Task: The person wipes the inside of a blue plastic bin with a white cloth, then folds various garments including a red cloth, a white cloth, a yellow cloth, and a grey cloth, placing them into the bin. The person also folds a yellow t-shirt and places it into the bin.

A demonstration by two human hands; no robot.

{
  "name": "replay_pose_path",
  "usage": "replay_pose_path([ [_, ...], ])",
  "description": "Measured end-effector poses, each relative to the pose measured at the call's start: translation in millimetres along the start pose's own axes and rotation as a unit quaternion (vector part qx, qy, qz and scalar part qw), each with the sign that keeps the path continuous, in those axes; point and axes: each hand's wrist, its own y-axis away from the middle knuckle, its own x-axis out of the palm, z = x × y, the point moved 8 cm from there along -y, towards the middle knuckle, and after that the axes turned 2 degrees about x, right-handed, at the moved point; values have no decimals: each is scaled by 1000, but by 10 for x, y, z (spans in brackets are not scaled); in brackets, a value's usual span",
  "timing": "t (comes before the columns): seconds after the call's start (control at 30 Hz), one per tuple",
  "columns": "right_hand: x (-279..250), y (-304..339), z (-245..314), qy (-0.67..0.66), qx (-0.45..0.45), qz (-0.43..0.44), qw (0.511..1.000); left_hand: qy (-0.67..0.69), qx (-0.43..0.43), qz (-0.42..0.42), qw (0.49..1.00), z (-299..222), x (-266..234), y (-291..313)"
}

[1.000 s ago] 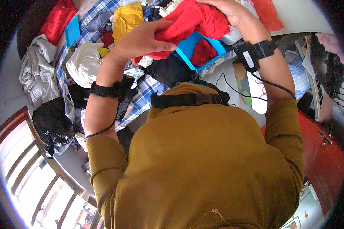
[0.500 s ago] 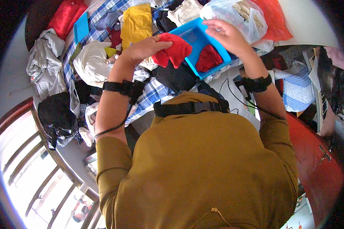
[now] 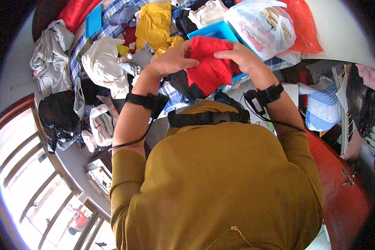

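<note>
A red cloth [image 3: 210,68] with a soft, towel-like surface hangs spread between my two hands. My left hand [image 3: 175,60] grips its left edge, thumb in front. On the other side my right hand [image 3: 239,58] has hold of the right edge, also with the thumb over the front. Behind the cloth stands a blue plastic bin [image 3: 214,30], mostly covered from sight; its inside is hidden. Beneath the cloth's lower left corner lies black fabric [image 3: 179,83].
On a blue checked bedspread [image 3: 112,8] lie yellow clothing [image 3: 153,25], white fabric [image 3: 104,64] and a blue lid [image 3: 93,21]. A filled clear plastic bag [image 3: 262,31] stands right of the bin. Black bags [image 3: 60,118] sit at the left, and a red panel [image 3: 341,187] at the lower right.
My right hand has come down from above the bin and taken hold of the red cloth. The cloth has moved right and opened out in front of the bin.
</note>
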Motion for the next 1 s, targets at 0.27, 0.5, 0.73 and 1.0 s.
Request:
replay_pose_path([
  [0.27,-317,-74,52,127,-64,-88,986,-155,58,-258,952,225,-389,2],
  [0.5,-526,-301,306,134,-100,-53,984,108,-77,-190,973,558,0,-361],
  [0.73,-961,-512,-11,77,14,-35,996,30,-16,-259,965,563,-119,-601],
  [1.0,-959,-402,-21,662,-163,-191,706,182,-210,-345,897,1688,-603,580],
])
